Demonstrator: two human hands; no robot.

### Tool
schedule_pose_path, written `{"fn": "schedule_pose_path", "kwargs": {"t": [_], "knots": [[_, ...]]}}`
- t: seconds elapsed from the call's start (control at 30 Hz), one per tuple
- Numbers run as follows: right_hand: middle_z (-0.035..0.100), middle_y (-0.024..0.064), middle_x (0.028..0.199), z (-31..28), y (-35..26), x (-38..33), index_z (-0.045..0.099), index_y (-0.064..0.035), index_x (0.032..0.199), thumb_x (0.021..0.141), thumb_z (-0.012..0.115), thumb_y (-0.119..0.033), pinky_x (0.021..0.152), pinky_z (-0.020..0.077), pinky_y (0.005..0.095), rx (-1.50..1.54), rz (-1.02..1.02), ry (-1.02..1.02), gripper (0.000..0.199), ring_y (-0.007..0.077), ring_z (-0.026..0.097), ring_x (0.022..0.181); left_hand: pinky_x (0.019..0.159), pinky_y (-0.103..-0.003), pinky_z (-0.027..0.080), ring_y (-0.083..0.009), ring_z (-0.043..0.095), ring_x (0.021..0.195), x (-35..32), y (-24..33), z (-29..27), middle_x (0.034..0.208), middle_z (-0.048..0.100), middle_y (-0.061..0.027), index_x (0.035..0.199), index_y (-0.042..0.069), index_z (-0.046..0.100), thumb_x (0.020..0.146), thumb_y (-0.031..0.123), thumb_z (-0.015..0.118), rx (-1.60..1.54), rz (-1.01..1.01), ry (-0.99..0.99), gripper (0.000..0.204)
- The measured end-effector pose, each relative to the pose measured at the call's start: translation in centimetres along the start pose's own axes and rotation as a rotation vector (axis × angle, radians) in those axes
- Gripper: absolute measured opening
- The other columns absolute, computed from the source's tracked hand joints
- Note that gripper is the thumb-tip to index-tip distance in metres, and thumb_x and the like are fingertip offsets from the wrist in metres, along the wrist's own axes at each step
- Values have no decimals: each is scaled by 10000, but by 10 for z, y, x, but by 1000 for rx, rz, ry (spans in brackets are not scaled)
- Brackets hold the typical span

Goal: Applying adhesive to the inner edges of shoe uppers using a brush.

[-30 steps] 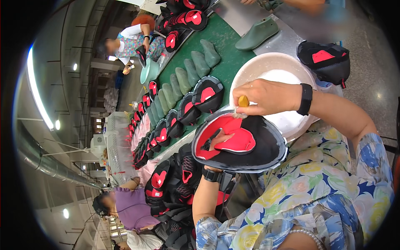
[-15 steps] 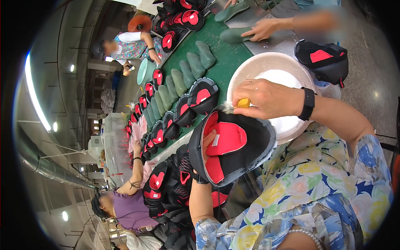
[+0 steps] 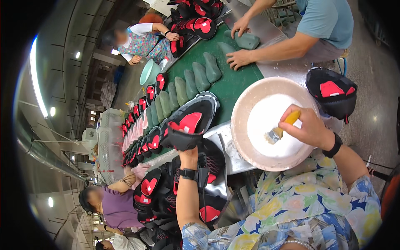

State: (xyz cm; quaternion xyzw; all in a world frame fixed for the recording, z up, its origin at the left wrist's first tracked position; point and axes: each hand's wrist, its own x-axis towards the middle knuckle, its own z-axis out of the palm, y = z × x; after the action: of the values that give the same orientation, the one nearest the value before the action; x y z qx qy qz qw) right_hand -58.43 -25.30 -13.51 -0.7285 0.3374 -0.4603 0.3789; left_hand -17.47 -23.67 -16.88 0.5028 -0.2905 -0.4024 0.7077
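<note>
Green belt [image 3: 246,77]; unreadable white labels [image 3: 204,24]; hands [image 3: 188,155] [image 3: 309,126] in grip of upper [image 3: 192,121] (left), brush [image 3: 276,133] (right)

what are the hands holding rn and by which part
The right hand holds a brush by its yellow handle. The left hand holds a shoe upper at its near end; its fingers are mostly hidden.

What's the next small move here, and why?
Probably settle the shoe upper onto the green surface and open the left hand. It is held by one end beside a row of similar uppers, its rim looks pale-coated, and the right hand has the brush at the white liquid in the basin, away from the upper.
</note>
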Motion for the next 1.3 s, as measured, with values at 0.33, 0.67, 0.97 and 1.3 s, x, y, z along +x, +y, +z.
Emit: {"fn": "schedule_pose_path", "kwargs": {"t": [0.33,0.67,0.97,1.3], "knots": [[670,107,763,-12,24,-8,611,-16,866,819,689,-128,635,490,297,26,212,-77,144,204,657,680,868,-471,554,-308,566,1140,87,-146,53,1263,523,-108,1254,126,400,922,-39,449,97,-157,-103,374],[660,101,793,-13,23,-7,595,-21,861,826,673,-104,713,483,276,-44,295,-154,119,180,656,759,697,-299,552,-187,651,876,86,-113,4,1126,613,-127,1288,29,509,794,-118,491,1050,100,-307,516],[636,65,790,-9,21,1,594,-17,862,846,661,-131,673,462,251,25,279,-227,133,127,608,724,1145,-425,247,-356,221,1417,-44,33,-109,1533,210,-192,1501,139,217,563,59,806,1546,-171,-917,1110],[648,206,740,44,69,36,600,21,833,820,684,-260,603,486,379,-162,134,-290,294,307,638,649,1011,-480,404,-425,425,1205,-69,-19,-99,1441,370,-172,1383,240,469,691,352,792,1826,329,-1005,772]]}}
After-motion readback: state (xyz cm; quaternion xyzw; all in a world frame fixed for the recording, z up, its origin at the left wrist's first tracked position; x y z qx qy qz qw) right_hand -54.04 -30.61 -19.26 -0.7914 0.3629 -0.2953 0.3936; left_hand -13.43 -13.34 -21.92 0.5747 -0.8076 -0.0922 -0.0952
